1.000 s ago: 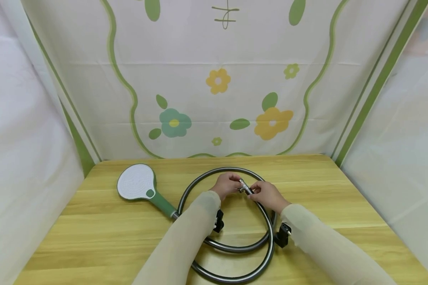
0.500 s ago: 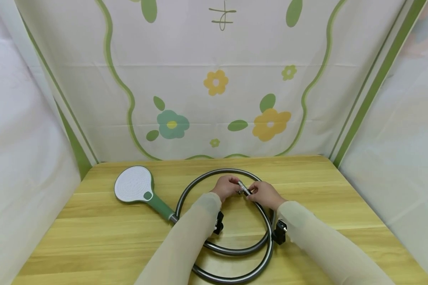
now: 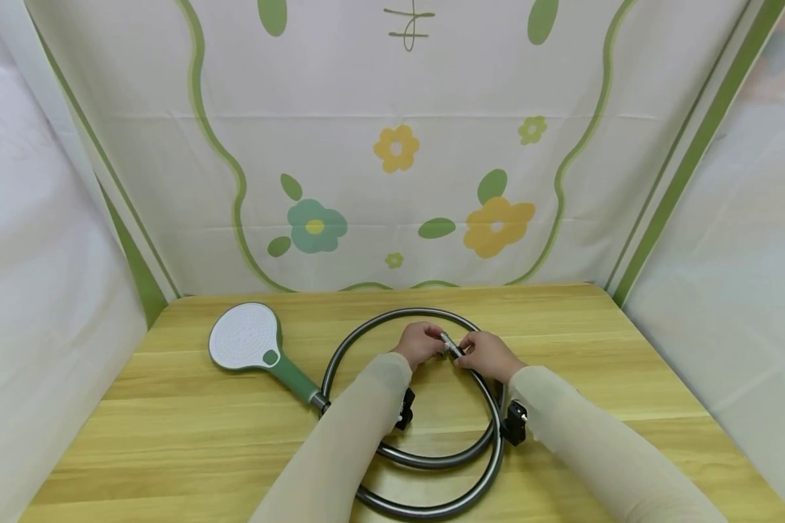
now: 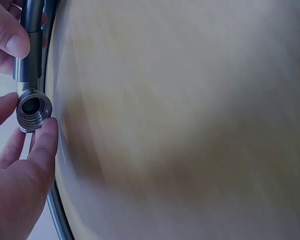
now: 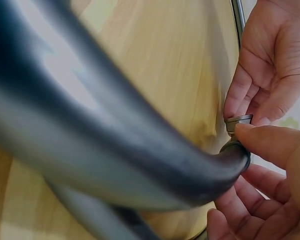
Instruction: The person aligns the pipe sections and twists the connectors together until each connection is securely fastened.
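A dark metallic shower hose (image 3: 499, 450) lies coiled on the table, its free end raised between my two hands. My left hand (image 3: 419, 344) pinches the silver threaded nut (image 4: 35, 113) at that end between thumb and fingertips. In the left wrist view the nut's open mouth and inner threads show. Just behind the nut, my right hand (image 3: 490, 356) grips the hose's end sleeve (image 4: 29, 65) with thumb and fingers. To the left lies a green shower head (image 3: 296, 376) with a white spray face, joined to the hose's other end.
The wooden table (image 3: 602, 334) carries the hose loops, which pass under and around both forearms. A white curtain (image 3: 347, 145) with printed flowers hangs behind the table, and more white cloth stands at both sides.
My left hand has shifted slightly right along with the nut, its fingertips covering more of the fitting. The right hand keeps its grip on the sleeve, nearly still. The shower head stays in place.
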`<state>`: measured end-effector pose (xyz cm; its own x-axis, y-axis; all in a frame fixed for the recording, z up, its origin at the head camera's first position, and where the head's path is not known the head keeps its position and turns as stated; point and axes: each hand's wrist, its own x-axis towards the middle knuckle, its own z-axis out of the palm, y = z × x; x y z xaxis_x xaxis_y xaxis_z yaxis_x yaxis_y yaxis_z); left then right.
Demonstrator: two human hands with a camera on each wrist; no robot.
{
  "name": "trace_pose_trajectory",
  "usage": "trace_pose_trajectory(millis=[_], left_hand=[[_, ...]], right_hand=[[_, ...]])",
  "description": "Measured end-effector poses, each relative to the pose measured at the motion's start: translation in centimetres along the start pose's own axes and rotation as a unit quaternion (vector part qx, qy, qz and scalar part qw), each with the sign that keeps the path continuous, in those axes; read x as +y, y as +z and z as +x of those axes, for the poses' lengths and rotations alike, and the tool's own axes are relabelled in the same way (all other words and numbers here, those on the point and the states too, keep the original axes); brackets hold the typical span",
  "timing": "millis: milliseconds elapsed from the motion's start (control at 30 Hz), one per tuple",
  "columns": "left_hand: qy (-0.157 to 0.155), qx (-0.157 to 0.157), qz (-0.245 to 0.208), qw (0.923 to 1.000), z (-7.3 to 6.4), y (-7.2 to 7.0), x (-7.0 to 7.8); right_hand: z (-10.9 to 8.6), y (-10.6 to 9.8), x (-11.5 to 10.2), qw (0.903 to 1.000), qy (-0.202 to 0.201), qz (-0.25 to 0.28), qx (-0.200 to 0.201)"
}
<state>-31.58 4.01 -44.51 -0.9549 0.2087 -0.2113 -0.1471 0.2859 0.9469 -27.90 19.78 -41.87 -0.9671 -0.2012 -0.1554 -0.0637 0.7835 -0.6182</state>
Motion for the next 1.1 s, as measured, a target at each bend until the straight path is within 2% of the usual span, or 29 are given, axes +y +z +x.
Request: trace_pose_trajectory(millis=[600, 833, 1100], left_hand=[[-0.001, 0.0, 0.044, 0.999, 0.12, 0.13, 0.2], [0.002, -0.008, 0.044, 0.999, -0.19, -0.14, 0.4], [-0.01, -0.019, 0.062, 0.9979, -0.11, -0.46, 0.09]], right_hand=[[0.39, 0.16, 0.6, 1.0, 0.009, 0.003, -0.001], [0.39, 0.32, 0.79, 0.9998, 0.015, 0.011, -0.002], [0.05, 0.27, 0.8, 0.9991, 0.029, 0.029, -0.007]])
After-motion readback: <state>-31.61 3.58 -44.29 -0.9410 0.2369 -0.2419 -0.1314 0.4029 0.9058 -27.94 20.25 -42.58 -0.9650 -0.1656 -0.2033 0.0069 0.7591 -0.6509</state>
